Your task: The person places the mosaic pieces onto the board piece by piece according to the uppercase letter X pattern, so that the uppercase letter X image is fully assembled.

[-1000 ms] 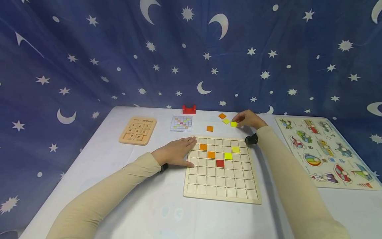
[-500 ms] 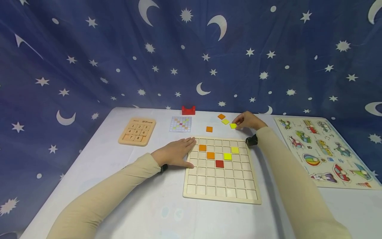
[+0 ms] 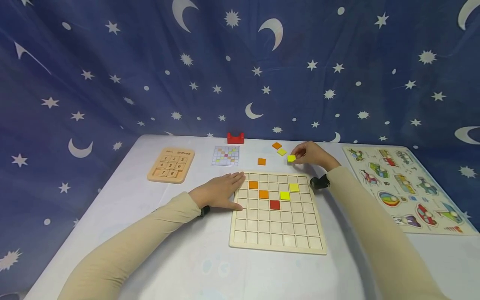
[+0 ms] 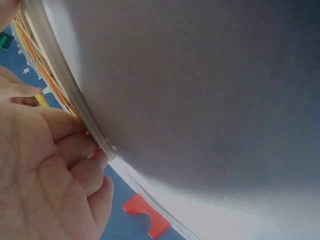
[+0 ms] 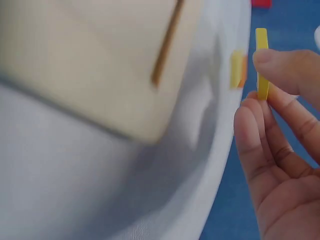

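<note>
A pale wooden grid board (image 3: pixel 277 239) lies on the white table, holding two orange tiles, two yellow tiles and a red tile (image 3: pixel 275 204) in its squares. My left hand (image 3: pixel 219 191) rests at the board's left edge, fingers extended over the rim. Beyond the board's far right corner, my right hand (image 3: pixel 313 154) pinches a yellow tile (image 3: pixel 291 158); the right wrist view shows that yellow tile (image 5: pixel 262 62) between thumb and fingers. Just left of it lie a loose yellow tile (image 3: pixel 282 152) and an orange tile (image 3: pixel 276 145). Another orange tile (image 3: pixel 261 161) sits nearer the board.
A printed pattern card (image 3: pixel 226 156) lies behind the board, with a red stand (image 3: pixel 235 138) at its back. To the left is a wooden number puzzle (image 3: pixel 171 165). A picture puzzle board (image 3: pixel 408 189) lies at the right. A starry curtain hangs behind the table.
My right hand has lifted the yellow tile slightly and shifted it a little to the left of its earlier spot. The left hand stays on the board's edge.
</note>
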`<state>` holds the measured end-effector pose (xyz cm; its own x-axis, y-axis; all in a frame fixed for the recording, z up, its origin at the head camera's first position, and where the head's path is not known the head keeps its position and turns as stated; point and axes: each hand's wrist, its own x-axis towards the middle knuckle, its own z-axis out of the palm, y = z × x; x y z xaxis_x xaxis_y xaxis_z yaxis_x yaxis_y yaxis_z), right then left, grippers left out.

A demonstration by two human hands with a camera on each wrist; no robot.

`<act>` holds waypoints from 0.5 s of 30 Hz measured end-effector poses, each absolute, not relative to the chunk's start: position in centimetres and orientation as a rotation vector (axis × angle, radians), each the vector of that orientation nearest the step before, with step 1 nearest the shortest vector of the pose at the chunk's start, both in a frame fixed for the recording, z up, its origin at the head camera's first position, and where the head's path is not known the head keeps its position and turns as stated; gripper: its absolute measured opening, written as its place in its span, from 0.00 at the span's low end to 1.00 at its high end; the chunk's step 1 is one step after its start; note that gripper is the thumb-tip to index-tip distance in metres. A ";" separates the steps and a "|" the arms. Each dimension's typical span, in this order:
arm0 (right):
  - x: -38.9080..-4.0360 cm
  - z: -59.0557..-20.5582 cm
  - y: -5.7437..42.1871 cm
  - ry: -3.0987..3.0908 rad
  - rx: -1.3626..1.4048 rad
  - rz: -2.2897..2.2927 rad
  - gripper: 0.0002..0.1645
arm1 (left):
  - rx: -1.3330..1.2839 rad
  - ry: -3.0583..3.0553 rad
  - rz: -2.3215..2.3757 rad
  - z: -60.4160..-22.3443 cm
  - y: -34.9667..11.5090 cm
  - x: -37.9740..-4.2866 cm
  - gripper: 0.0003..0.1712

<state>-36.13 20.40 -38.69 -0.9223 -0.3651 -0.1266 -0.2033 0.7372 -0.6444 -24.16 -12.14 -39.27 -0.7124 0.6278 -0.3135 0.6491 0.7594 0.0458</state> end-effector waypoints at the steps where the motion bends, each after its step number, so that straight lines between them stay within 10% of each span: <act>1: -35.6 -38.6 20.3 2.685 -0.473 -0.982 0.16 | 0.989 2.646 -0.093 -39.3 -12.1 -24.2 0.58; 15: -27.7 -37.0 17.3 2.651 -0.765 -1.025 0.14 | 1.023 2.647 -0.087 -39.4 -12.2 -24.3 0.58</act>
